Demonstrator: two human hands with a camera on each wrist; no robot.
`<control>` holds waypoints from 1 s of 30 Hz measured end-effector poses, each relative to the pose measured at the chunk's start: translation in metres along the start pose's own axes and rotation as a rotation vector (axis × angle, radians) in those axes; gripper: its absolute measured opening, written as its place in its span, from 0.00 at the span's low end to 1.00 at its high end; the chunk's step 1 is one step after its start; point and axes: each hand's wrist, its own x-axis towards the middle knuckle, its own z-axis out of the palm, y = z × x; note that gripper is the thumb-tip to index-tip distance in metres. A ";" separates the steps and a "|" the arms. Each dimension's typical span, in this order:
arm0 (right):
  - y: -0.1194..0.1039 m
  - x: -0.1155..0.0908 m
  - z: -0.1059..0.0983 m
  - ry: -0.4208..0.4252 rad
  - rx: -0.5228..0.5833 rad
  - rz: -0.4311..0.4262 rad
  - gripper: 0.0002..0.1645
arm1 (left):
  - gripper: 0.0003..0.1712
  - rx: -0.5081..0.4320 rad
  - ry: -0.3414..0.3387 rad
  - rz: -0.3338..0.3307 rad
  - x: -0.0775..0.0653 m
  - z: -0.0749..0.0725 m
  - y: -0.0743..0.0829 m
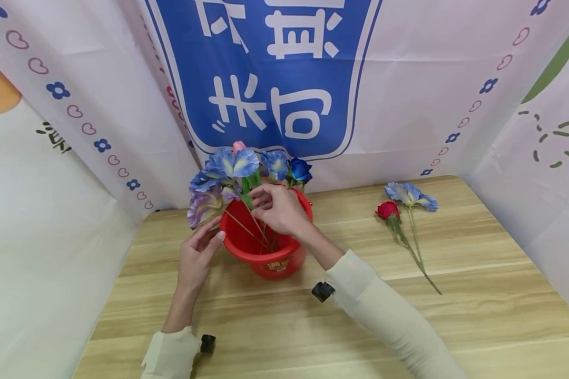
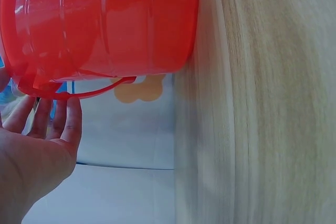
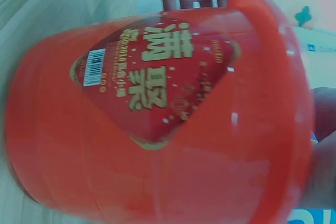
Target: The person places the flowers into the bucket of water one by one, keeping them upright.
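Note:
A red bucket (image 1: pixel 265 258) holds several artificial flowers: blue irises (image 1: pixel 234 163), a purple iris (image 1: pixel 204 205), a pink tulip (image 1: pixel 238 146) and a blue rose (image 1: pixel 300 170). My right hand (image 1: pixel 282 208) reaches over the opening, its loosely bent fingers spread beside the stems and a green leaf (image 1: pixel 246 192). At the bucket's left rim is my left hand (image 1: pixel 196 258), thumb tip close to the edge. In the left wrist view its fairly straight fingers (image 2: pixel 73 119) touch the thin red handle (image 2: pixel 100 91). The bucket's rim hides part of my right hand in the right wrist view.
To the right on the wooden table (image 1: pixel 374 337) lie a red rose (image 1: pixel 388 210) and a blue iris (image 1: pixel 410 195), their stems crossing. Behind the bucket hangs a white cloth with a blue sign (image 1: pixel 284 73). White panels border both sides.

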 end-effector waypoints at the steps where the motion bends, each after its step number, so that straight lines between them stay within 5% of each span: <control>1: 0.000 -0.003 -0.003 0.011 0.011 -0.011 0.21 | 0.23 0.001 0.000 0.001 0.000 0.000 0.000; 11: 0.008 -0.031 -0.044 0.086 0.124 -0.083 0.19 | 0.23 -0.019 0.013 0.035 -0.002 0.002 0.002; 30: 0.064 -0.096 -0.154 0.274 0.160 0.085 0.30 | 0.23 -0.008 0.018 0.029 -0.002 0.003 0.005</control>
